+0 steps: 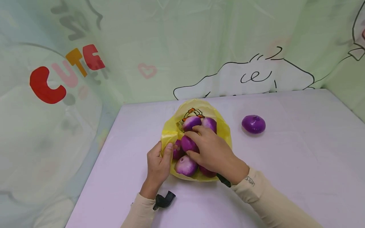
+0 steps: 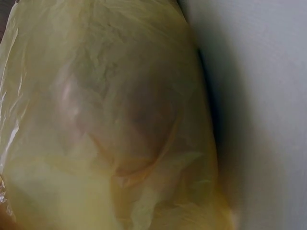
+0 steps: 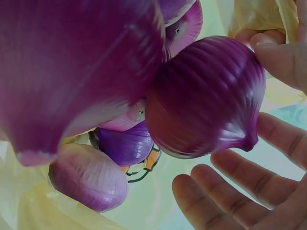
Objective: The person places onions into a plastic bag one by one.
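A yellow plastic bag (image 1: 185, 109) lies on the table with its mouth open, holding several purple onions, one of them a paler onion (image 1: 186, 166) near its front. My left hand (image 1: 159, 163) pinches the folded left rim of the bag between thumb and fingers. Inside the mouth, my right hand (image 1: 214, 150) has thumb and fingers around a dark purple onion (image 3: 206, 98). In the right wrist view the thumb (image 3: 283, 62) meets that onion's side, and the fingers spread below it. The bag's outer side (image 2: 110, 96) fills most of the left wrist view.
A single purple onion (image 1: 253, 124) lies on the table to the right of the bag. The pale lilac table (image 1: 299, 164) ends at a printed curtain (image 1: 199, 41) behind and at the left. A black strap end (image 1: 165, 200) sticks out by the left wrist.
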A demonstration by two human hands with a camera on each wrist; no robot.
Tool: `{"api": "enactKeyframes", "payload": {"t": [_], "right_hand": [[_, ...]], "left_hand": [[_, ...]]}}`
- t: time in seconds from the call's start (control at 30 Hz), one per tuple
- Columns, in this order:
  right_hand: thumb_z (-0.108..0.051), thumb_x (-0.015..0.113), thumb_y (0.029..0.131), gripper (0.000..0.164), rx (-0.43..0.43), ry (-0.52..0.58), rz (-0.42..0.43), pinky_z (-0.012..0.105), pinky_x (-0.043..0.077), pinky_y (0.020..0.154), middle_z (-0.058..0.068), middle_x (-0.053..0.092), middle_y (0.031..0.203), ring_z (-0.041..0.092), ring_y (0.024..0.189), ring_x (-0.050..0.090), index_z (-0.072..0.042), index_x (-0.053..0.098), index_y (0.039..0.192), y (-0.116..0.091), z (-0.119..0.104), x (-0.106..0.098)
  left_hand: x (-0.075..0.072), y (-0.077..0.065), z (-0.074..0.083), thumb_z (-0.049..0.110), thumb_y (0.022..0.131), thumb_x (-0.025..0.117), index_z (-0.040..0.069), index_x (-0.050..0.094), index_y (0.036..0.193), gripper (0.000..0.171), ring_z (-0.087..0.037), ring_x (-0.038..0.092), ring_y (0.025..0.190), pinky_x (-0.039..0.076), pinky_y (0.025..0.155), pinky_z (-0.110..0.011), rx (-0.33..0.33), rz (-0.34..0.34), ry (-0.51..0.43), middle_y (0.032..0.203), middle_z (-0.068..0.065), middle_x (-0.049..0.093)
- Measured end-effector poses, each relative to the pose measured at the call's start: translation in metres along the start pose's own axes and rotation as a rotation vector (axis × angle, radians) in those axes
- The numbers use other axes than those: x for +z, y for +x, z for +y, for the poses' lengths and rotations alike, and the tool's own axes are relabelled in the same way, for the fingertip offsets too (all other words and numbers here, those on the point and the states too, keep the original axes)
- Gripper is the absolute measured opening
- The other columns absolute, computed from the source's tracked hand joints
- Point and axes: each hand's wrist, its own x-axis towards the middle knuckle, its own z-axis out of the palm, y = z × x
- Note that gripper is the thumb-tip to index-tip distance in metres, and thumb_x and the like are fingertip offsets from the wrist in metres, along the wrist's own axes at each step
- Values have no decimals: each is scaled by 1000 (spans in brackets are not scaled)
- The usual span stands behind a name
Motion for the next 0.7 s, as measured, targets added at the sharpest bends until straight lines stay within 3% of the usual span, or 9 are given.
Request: {"api": "enactKeyframes", "payload": {"t": [0.23, 0.43, 0.7], "right_hand": [[-32, 85, 85, 55, 1, -1, 4, 50, 57, 98, 20, 63, 134, 35, 122, 63, -7, 69, 132, -2, 0, -1], [-33, 84, 86, 55, -7, 0, 12, 50, 57, 98, 19, 63, 134, 35, 122, 63, -7, 69, 132, -2, 1, -3], [-33, 85, 86, 57, -4, -12, 27, 51, 60, 91, 21, 62, 135, 38, 120, 63, -4, 68, 132, -4, 10, -10]], "left_hand": [[1, 0, 1, -3, 101, 60, -5, 68, 99, 9, -35, 68, 75, 57, 69, -21, -5, 4, 16, 87, -14, 74], [1, -1, 1, -3, 101, 60, -4, 68, 98, 9, -20, 64, 73, 55, 64, -22, -7, 10, 37, 85, -16, 73], [1, -1, 0, -2, 101, 60, -5, 68, 100, 8, -26, 66, 73, 55, 67, -20, -12, 6, 42, 87, -16, 74]]}}
